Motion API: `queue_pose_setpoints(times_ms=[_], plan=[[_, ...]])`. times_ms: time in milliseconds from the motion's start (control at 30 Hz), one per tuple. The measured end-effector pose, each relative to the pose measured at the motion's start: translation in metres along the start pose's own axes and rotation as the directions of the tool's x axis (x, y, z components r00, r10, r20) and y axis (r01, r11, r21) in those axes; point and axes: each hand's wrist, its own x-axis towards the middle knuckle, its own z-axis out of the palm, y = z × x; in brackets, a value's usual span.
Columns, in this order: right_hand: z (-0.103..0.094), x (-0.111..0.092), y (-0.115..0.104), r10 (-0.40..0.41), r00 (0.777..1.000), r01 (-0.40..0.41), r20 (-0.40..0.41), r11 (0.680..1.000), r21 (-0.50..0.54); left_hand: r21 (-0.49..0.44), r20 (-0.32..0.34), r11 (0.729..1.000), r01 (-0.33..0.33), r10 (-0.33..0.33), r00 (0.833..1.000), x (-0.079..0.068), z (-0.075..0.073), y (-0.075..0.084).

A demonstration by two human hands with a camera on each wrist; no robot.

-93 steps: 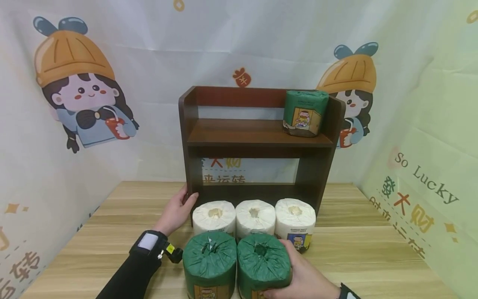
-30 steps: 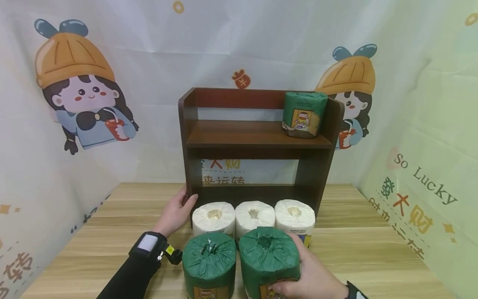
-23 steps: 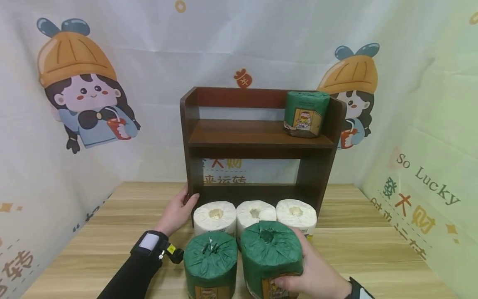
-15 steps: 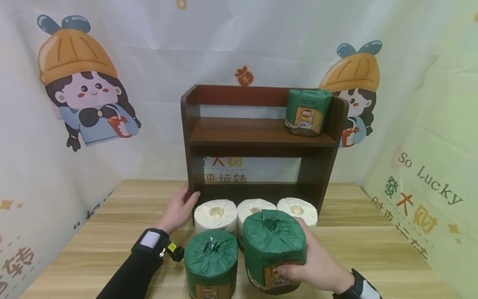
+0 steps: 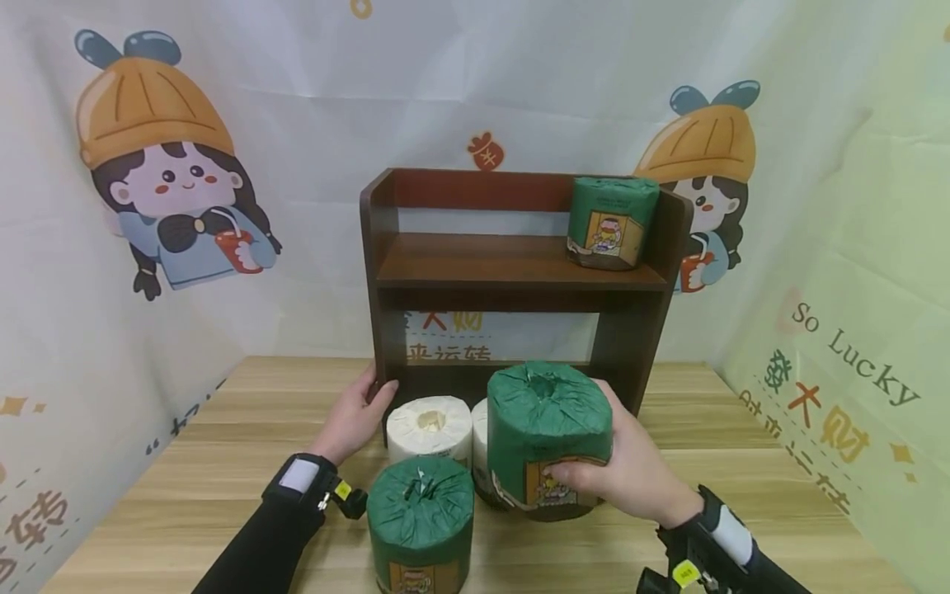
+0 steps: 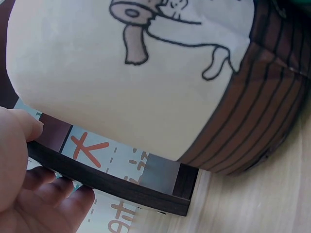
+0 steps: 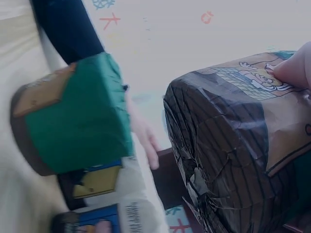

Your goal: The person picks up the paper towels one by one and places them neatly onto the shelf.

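Observation:
My right hand grips a green-wrapped toilet roll, thumb on its printed label. The roll is up off the table, its striped underside showing in the right wrist view. It overlaps the white rolls behind, hiding the right one and most of the middle one. My left hand holds the left side panel of the dark brown shelf, thumb on one face and fingers on the other. A second green toilet roll stands in front of the left white toilet roll, which looms large in the left wrist view.
Another green toilet roll stands at the right end of the upper shelf. The white rolls stand in a row before the lower compartment. A printed cloth hangs behind and beside the wood-grain table.
My right hand has lifted the right green toilet roll from beside the other one and carried it up and forward toward the shelf. The left hand stays on the shelf's side panel.

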Motion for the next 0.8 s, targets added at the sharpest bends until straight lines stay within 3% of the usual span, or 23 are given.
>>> queue_pose_setpoints(times_ms=[333,800], plan=[[-0.019,0.037,-0.015,-0.032,0.999,0.030,-0.039,0.998,-0.047,-0.006,-0.001,1.000,0.013,-0.013,1.000,0.001,0.000,0.000],[-0.035,0.068,-0.023,0.060,0.990,-0.072,-0.127,0.993,-0.094,-0.001,0.003,1.000,0.010,-0.010,1.000,0.000,-0.001,-0.001]])
